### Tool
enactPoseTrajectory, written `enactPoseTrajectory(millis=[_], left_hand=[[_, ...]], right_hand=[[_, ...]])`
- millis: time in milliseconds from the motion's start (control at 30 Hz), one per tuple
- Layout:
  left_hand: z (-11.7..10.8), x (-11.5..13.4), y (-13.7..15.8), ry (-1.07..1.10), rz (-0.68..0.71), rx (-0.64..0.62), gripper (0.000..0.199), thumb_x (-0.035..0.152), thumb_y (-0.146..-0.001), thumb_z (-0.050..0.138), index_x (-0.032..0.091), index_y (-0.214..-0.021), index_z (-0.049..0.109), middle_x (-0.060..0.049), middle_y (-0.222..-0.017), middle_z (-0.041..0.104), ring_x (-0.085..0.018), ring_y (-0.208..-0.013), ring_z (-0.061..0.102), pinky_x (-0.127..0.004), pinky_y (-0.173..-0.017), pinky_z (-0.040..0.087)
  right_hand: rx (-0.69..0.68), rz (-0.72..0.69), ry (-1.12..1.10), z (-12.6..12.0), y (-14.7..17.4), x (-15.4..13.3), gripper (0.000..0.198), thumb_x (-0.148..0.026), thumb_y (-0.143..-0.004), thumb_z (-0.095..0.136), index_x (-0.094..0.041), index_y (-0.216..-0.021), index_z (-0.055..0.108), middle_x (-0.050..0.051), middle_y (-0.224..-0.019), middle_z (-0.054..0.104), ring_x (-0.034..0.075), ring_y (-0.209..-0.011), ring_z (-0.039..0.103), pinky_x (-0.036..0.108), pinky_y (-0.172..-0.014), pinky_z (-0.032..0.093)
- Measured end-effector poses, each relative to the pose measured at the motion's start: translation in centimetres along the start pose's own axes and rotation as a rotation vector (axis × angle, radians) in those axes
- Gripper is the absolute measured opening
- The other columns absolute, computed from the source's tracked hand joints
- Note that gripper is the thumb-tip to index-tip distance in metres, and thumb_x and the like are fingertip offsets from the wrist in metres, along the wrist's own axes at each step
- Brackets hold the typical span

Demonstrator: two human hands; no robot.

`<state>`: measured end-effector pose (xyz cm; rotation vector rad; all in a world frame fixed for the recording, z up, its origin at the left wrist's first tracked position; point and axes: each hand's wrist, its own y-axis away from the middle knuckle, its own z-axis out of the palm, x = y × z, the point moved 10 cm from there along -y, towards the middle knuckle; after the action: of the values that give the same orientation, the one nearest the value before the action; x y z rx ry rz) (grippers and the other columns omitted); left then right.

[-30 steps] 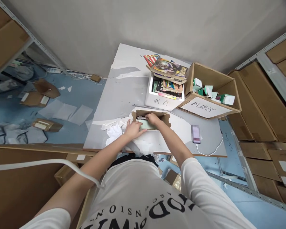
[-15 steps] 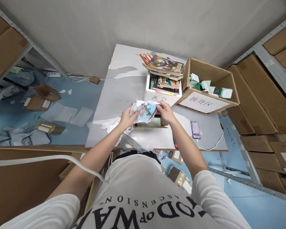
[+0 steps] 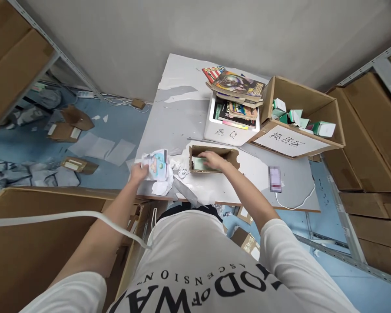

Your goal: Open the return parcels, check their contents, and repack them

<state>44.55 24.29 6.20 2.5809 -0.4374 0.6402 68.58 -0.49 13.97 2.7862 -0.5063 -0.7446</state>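
The left hand point(image 3: 138, 172) pinches a printed blue-and-white packet point(image 3: 154, 166) by its edge, over the near left part of the table point(image 3: 179, 115); whether the packet touches the tabletop I cannot tell. The right hand point(image 3: 213, 160) reaches into a narrow open cardboard box point(image 3: 226, 152), its fingers bent over a pale green item point(image 3: 198, 164) lying inside; whether they grip it or only rest there is hidden.

Crumpled white paper point(image 3: 163, 187) lies between the packet and the narrow box, with a grey strip point(image 3: 185, 191) just beside it at the near table edge. Directly behind the narrow box stands a white bin point(image 3: 226, 135), filling the space there, with books point(image 3: 237, 84) piled above its rim. To its right, a large carton point(image 3: 327, 106) with a handwritten sign point(image 3: 280, 140) on its front holds small green-and-white boxes point(image 3: 324, 129). A phone point(image 3: 275, 179) lies well apart from the right hand, a thin white cable point(image 3: 299, 205) curving from it.

A thick white cord point(image 3: 68, 214) passes across the left forearm, above a big open carton point(image 3: 48, 208) at the lower left. Loose sheets point(image 3: 96, 147) and a small taped carton point(image 3: 80, 165) lie on the blue floor, beyond the table's left side
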Motion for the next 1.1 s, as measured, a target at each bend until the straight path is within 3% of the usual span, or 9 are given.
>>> enactPoseTrajectory(millis=[67, 167, 233, 300, 367, 467, 567, 867, 1100], left_hand=[[0.9, 0.2, 0.6, -0.029, -0.016, 0.028, 0.052, 0.027, -0.074, 0.06, 0.005, -0.12, 0.05, -0.023, -0.115, 0.062, -0.035, -0.108, 0.059, -0.044, -0.085, 0.049], [1.0, 4.9, 3.8, -0.045, 0.196, 0.112, 0.07, 0.034, -0.079, 0.06, 0.009, -0.138, 0.032, -0.023, -0.146, 0.036, -0.033, -0.137, 0.032, -0.048, -0.106, 0.034], [1.4, 11.2, 8.3, -0.023, 0.628, 0.109, 0.06, 0.037, -0.084, 0.055, 0.012, -0.136, 0.038, -0.02, -0.147, 0.037, -0.03, -0.139, 0.03, -0.048, -0.11, 0.029], [3.2, 16.3, 13.8, -0.034, 1.018, -0.039, 0.05, 0.039, -0.085, 0.054, 0.017, -0.129, 0.047, -0.016, -0.14, 0.047, -0.028, -0.134, 0.039, -0.046, -0.11, 0.03], [5.5, 19.3, 18.2, -0.113, 1.251, -0.188, 0.047, 0.043, -0.084, 0.056, 0.019, -0.124, 0.053, -0.014, -0.133, 0.054, -0.028, -0.129, 0.045, -0.045, -0.11, 0.029], [8.2, 20.9, 20.1, -0.274, 1.301, -0.228, 0.046, 0.044, -0.08, 0.062, 0.017, -0.117, 0.057, -0.013, -0.116, 0.063, -0.028, -0.117, 0.054, -0.047, -0.11, 0.027], [9.9, 21.1, 19.8, -0.418, 1.281, -0.172, 0.023, 0.028, -0.085, 0.056, 0.017, -0.105, 0.061, -0.008, -0.096, 0.066, -0.022, -0.096, 0.062, -0.044, -0.108, 0.027], [9.9, 21.0, 19.4, -0.47, 1.308, 0.071, 0.026, 0.006, -0.087, 0.041, 0.019, -0.086, 0.064, -0.004, -0.078, 0.063, -0.017, -0.076, 0.061, -0.043, -0.102, 0.031], [9.5, 21.2, 18.6, -0.391, 1.339, 0.153, 0.03, 0.006, -0.087, 0.039, 0.019, -0.085, 0.066, -0.003, -0.069, 0.063, -0.015, -0.066, 0.058, -0.047, -0.101, 0.03]], right_hand=[[-0.143, -0.036, 0.145, 2.2, -1.1, -0.5, 0.055, -0.017, -0.077, 0.068, -0.02, -0.129, 0.052, 0.01, -0.131, 0.056, 0.024, -0.114, 0.058, 0.033, -0.094, 0.047], [-0.28, -0.013, 0.301, 4.3, -2.6, -0.5, 0.065, -0.021, -0.07, 0.076, -0.016, -0.13, 0.049, 0.015, -0.128, 0.057, 0.029, -0.111, 0.06, 0.036, -0.089, 0.049], [-0.318, 0.013, 0.354, 5.1, -3.3, -0.3, 0.07, -0.021, -0.065, 0.08, -0.014, -0.128, 0.048, 0.017, -0.122, 0.06, 0.031, -0.108, 0.061, 0.038, -0.088, 0.049], [-0.33, 0.044, 0.404, 5.6, -3.8, 0.1, 0.073, -0.021, -0.064, 0.08, -0.015, -0.128, 0.045, 0.017, -0.118, 0.062, 0.031, -0.108, 0.062, 0.039, -0.089, 0.049], [-0.322, 0.078, 0.446, 5.8, -3.9, 0.5, 0.072, -0.021, -0.067, 0.077, -0.015, -0.129, 0.041, 0.018, -0.118, 0.062, 0.03, -0.109, 0.062, 0.04, -0.091, 0.048], [-0.282, 0.129, 0.455, 5.9, -3.7, 0.8, 0.068, -0.025, -0.074, 0.071, -0.013, -0.131, 0.037, 0.022, -0.125, 0.056, 0.032, -0.113, 0.059, 0.043, -0.091, 0.048], [-0.256, 0.22, 0.45, 5.9, -3.5, 1.4, 0.07, -0.024, -0.074, 0.069, -0.01, -0.132, 0.034, 0.026, -0.126, 0.054, 0.036, -0.115, 0.057, 0.049, -0.088, 0.049], [-0.205, 0.174, 0.328, 3.0, -1.7, 2.1, 0.073, -0.035, -0.063, 0.075, -0.015, -0.124, 0.039, 0.018, -0.121, 0.06, 0.032, -0.108, 0.061, 0.041, -0.088, 0.049], [0.321, 0.035, -0.068, -6.1, 5.5, 1.3, 0.075, -0.033, -0.06, 0.069, -0.017, -0.126, 0.035, 0.013, -0.115, 0.059, 0.03, -0.103, 0.06, 0.04, -0.083, 0.05]])
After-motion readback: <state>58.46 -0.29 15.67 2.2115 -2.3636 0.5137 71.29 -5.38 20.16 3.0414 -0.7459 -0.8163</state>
